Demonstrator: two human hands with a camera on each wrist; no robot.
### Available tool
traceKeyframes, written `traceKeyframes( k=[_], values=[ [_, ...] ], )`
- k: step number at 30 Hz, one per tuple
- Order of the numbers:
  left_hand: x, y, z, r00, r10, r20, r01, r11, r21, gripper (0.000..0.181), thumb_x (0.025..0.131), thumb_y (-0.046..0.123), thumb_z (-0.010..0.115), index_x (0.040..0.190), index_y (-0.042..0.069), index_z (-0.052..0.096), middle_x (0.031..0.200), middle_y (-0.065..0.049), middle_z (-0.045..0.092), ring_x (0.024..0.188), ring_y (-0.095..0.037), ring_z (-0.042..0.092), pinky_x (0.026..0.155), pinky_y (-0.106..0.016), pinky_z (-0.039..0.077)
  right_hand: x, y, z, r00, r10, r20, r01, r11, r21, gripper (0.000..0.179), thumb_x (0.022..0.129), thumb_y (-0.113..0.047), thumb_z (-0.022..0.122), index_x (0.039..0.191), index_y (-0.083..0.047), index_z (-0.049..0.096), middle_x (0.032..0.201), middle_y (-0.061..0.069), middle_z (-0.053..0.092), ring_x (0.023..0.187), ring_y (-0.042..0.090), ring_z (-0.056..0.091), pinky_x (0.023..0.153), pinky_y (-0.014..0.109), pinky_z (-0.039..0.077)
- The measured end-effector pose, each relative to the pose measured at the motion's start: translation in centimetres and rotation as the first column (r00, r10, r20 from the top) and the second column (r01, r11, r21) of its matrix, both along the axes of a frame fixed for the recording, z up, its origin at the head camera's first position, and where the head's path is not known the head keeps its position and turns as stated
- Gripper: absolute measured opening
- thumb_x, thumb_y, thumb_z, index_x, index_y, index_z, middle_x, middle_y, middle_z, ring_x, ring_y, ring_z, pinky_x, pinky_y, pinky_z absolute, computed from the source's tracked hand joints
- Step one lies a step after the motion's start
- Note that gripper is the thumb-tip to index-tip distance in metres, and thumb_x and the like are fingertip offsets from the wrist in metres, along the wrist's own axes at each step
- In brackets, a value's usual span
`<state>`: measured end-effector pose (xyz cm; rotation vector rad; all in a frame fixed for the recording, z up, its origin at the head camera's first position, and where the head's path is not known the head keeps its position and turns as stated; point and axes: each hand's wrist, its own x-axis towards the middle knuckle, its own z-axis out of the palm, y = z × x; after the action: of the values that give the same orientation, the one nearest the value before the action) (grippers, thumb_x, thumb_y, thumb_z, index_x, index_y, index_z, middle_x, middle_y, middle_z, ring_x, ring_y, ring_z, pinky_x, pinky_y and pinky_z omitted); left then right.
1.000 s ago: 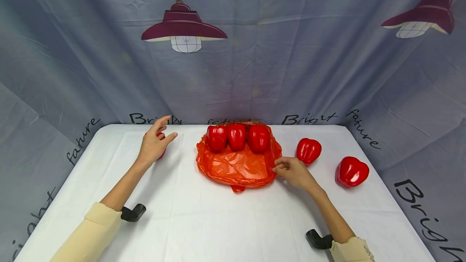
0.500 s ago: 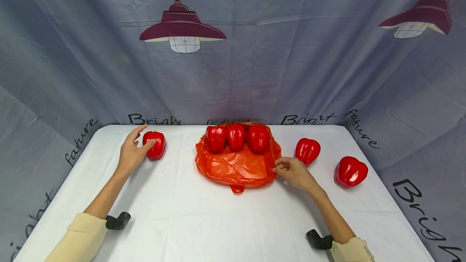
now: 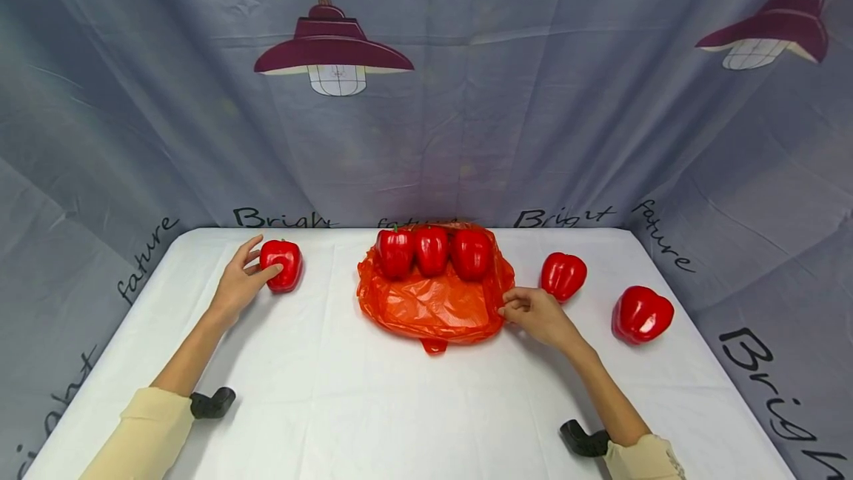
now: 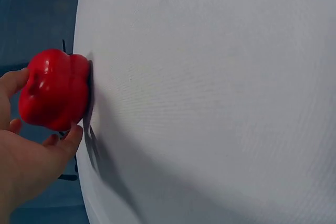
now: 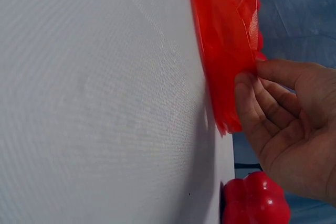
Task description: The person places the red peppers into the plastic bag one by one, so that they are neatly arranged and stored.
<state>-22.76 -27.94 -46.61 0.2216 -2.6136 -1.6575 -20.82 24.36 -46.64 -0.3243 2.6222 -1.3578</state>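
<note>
My left hand is at a red bell pepper standing on the left of the white table. The thumb lies across the pepper's near side and the fingers are on its other side. In the left wrist view, digits touch the pepper from two sides, and it appears to rest on the cloth. My right hand pinches the right rim of an orange-red plastic bag between thumb and fingertips. Three red bell peppers sit in a row at the back of the opened bag.
Two more red bell peppers, a nearer one and a farther one, lie to the right of the bag. A white cloth covers the table. A grey printed curtain hangs behind its far edge.
My left hand has moved left, come round to the left side of the pepper there, and closed in on it. My right hand keeps its pinch on the bag's rim.
</note>
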Motion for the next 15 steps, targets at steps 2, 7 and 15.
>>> traceKeyframes(
  k=[2, 7, 15],
  values=[
    [-0.1, -0.04, -0.11, 1.0, -0.006, 0.018, 0.006, 1.0, 0.004, 0.078, 0.098, 0.02, 0.065, 0.16, 0.014, 0.018, 0.155, -0.032, 0.023, 0.135, -0.053, 0.034, 0.104, -0.059, 0.039, -0.04, -0.04, 0.0, 1.0, -0.001, 0.001, 0.001, 1.0, -0.004, 0.025, 0.091, -0.003, 0.068, 0.113, 0.01, 0.065, 0.088, 0.01, 0.07, 0.078, 0.026, 0.067, 0.071, 0.027, 0.057],
    [-0.31, 0.05, -0.12, 0.999, -0.008, 0.052, 0.007, 1.0, 0.005, 0.076, 0.098, 0.017, 0.063, 0.16, 0.014, 0.019, 0.155, -0.032, 0.022, 0.134, -0.054, 0.034, 0.103, -0.058, 0.041, -0.08, -0.08, 0.02, 1.0, 0.002, 0.003, -0.002, 1.0, -0.007, 0.025, 0.091, -0.003, 0.069, 0.113, 0.01, 0.065, 0.088, 0.01, 0.07, 0.078, 0.026, 0.067, 0.071, 0.027, 0.057],
    [-0.55, 0.06, -0.01, 0.998, 0.0, 0.063, -0.001, 1.0, 0.028, 0.075, 0.098, 0.014, 0.062, 0.159, 0.011, 0.02, 0.153, -0.034, 0.024, 0.134, -0.054, 0.034, 0.103, -0.056, 0.041, 0.02, -0.14, 0.13, 1.0, 0.018, -0.002, -0.018, 1.0, -0.02, 0.026, 0.091, -0.004, 0.07, 0.112, 0.011, 0.065, 0.089, 0.01, 0.07, 0.077, 0.026, 0.067, 0.07, 0.029, 0.057]
  ],
)
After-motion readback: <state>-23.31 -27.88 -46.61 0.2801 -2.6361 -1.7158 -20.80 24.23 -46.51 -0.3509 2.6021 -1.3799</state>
